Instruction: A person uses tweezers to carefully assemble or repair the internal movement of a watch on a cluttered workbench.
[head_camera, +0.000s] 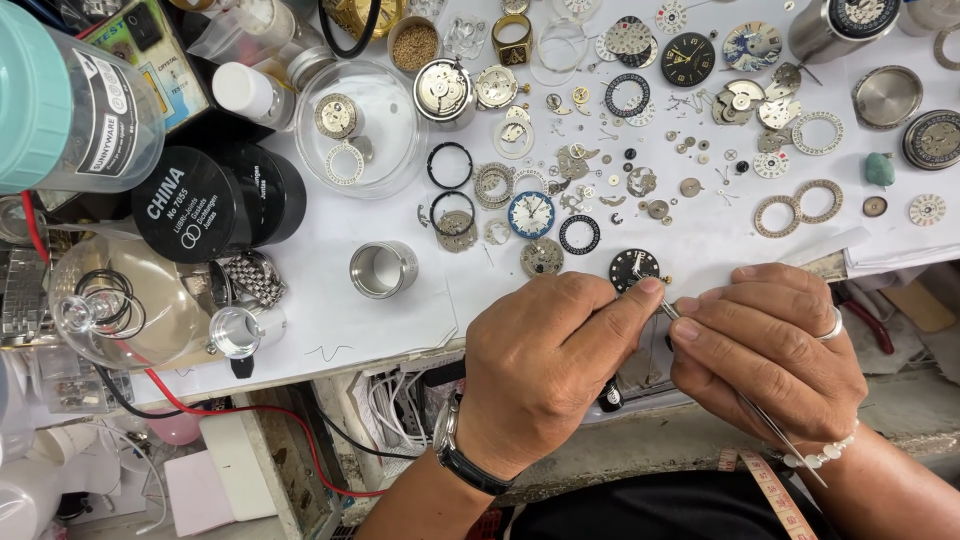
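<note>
White paper is covering the surface, and watch parts are crowding almost all of it, so free room is only showing at the near edge. Both hands are working right at that edge. The left hand is pinching a small black dial, fingers clamped on it. The right hand is gripping thin tweezers, tips touching the dial's rim. A steel ring is sitting well apart to the left.
</note>
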